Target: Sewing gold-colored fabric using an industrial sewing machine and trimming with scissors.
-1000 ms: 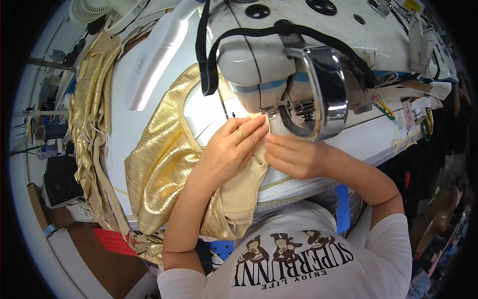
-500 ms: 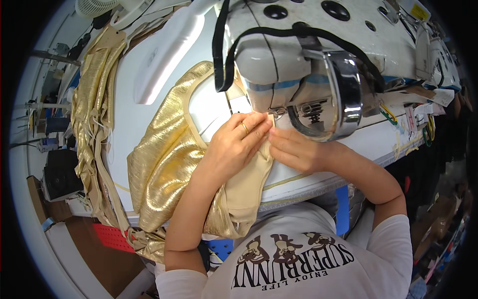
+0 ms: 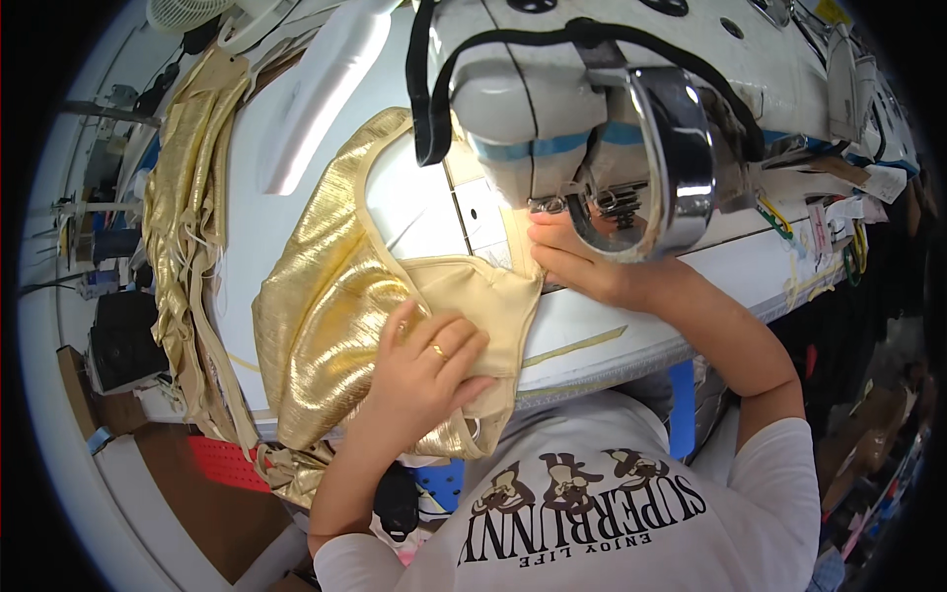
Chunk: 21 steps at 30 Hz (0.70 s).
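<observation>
A gold metallic garment (image 3: 316, 326) with beige trim and a beige lining (image 3: 478, 306) lies beneath the white sewing machine (image 3: 523, 104). My left hand (image 3: 429, 360) rests on the garment's lower part near the lining, its fingers loosely bent and apart. My right hand (image 3: 577, 266) pinches the beige edge just below the presser foot (image 3: 547, 205), partly hidden by a curved chrome fitting (image 3: 676, 158). The fabric's edge runs under the needle area, whose fine detail is too small to make out.
Gold pieces (image 3: 187, 217) hang along the table's left side, near a white lamp (image 3: 326, 89) and a fan (image 3: 178, 14). A black strap (image 3: 424, 128) crosses the machine. Scissors or small tools (image 3: 774, 217) lie at the right. A red perforated bin (image 3: 222, 464) sits lower left.
My left hand has left the needle area and moved down and left onto the garment, uncovering the beige lining. My right hand has shifted slightly up, staying by the presser foot.
</observation>
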Available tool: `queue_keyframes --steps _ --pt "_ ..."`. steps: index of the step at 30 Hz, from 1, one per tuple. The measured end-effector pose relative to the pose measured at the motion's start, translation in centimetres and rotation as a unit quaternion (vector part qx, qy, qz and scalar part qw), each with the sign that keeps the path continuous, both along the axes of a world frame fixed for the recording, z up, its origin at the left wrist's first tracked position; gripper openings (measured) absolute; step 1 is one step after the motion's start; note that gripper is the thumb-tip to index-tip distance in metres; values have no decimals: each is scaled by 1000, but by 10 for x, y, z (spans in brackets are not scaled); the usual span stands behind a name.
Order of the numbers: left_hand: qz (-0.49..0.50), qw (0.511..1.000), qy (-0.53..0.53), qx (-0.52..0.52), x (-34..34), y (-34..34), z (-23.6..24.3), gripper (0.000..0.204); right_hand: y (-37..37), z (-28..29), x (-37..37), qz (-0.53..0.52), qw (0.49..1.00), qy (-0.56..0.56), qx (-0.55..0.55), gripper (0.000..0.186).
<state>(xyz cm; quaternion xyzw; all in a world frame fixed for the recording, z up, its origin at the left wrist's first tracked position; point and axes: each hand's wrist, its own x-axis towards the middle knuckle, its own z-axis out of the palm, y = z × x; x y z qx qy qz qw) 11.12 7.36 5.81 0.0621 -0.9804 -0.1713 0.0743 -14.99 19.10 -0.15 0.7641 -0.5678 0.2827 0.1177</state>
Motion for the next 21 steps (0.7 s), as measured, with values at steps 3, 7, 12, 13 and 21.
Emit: queue_keyframes --steps 3,7,12,13,21 --pt "-60 997 20 -41 -11 -3 -5 33 3 -3 1 -16 1000 25 6 19" --pt "-138 982 57 114 -38 13 7 22 13 6 -3 82 994 59 34 33" --pt "-195 952 47 232 -59 7 4 18 31 10 17 79 995 55 -5 25" --pt "-148 971 88 167 -64 1 6 17 31 10 17 73 996 53 -9 23" --pt "-111 983 132 61 -78 -34 -28 27 30 8 17 67 997 25 -20 18"
